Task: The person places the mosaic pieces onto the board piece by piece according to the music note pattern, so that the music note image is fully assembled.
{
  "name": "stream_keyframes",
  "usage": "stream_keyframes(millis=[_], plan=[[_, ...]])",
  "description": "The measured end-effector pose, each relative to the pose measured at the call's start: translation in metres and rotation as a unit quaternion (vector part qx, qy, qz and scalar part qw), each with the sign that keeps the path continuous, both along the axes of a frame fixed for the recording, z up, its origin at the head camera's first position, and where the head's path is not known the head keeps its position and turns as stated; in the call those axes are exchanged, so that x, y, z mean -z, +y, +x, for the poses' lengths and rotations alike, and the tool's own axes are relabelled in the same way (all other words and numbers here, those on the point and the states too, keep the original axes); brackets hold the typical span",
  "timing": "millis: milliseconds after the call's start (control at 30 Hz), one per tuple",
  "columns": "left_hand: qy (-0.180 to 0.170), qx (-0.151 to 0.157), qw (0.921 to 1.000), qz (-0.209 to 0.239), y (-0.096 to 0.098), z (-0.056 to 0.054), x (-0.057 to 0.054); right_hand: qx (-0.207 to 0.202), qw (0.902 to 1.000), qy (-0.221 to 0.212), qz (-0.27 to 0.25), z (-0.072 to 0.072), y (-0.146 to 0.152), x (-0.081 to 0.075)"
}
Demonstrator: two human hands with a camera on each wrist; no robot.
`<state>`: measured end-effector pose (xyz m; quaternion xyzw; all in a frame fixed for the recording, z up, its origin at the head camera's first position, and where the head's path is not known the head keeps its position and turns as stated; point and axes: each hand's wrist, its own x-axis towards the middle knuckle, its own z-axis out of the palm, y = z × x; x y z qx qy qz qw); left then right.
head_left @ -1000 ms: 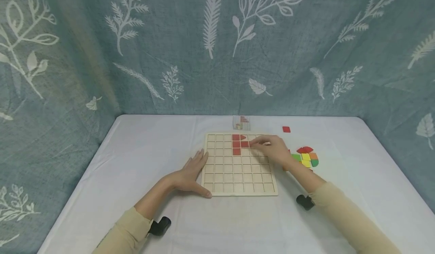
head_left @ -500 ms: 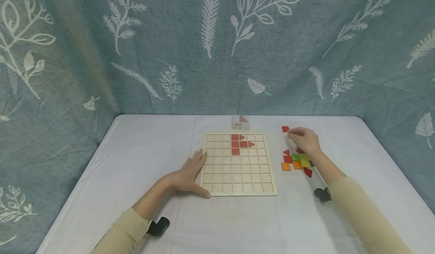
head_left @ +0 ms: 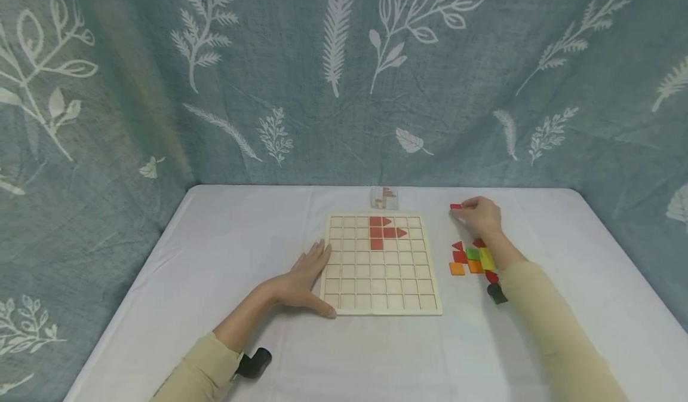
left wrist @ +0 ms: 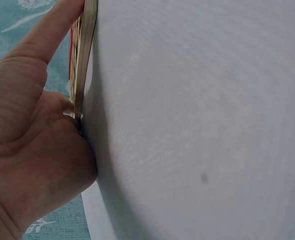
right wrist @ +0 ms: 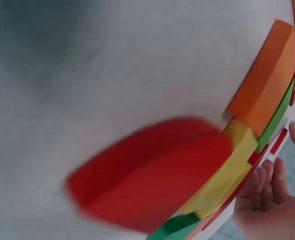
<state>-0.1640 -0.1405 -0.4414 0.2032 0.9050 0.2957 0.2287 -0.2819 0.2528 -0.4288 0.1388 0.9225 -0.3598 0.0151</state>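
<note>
A pale wooden grid board lies on the white table. Several red squares and two red triangles sit in its upper cells. My left hand lies spread along the board's left side, fingertips on the edge and thumb at the near left corner; the left wrist view shows this thumb against the board's side. To the board's far right, my right hand pinches a red square tile between thumb and fingers. In the right wrist view the tile shows between them.
Loose coloured tiles lie right of the board, among them an orange square, a green tile, a yellow tile and a curved red piece. A small picture card stands behind the board. A patterned curtain hangs behind.
My right hand has left the board, where a red triangle now sits right of the red squares. It has moved right to the far red square tile. My left hand stays in place.
</note>
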Motion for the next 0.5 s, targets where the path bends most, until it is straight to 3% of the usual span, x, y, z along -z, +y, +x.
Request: stream_keyframes(millis=[300,500], plan=[[-0.001,0.003,1.0,0.002,0.0001,0.0002,-0.001,0.013,0.9996,0.019,0.016,0.0017,-0.0037,-0.0024],[-0.001,-0.002,1.0,0.001,-0.0002,-0.0007,0.0011,0.019,0.9991,0.018,-0.033,0.0053,-0.0031,0.0004]])
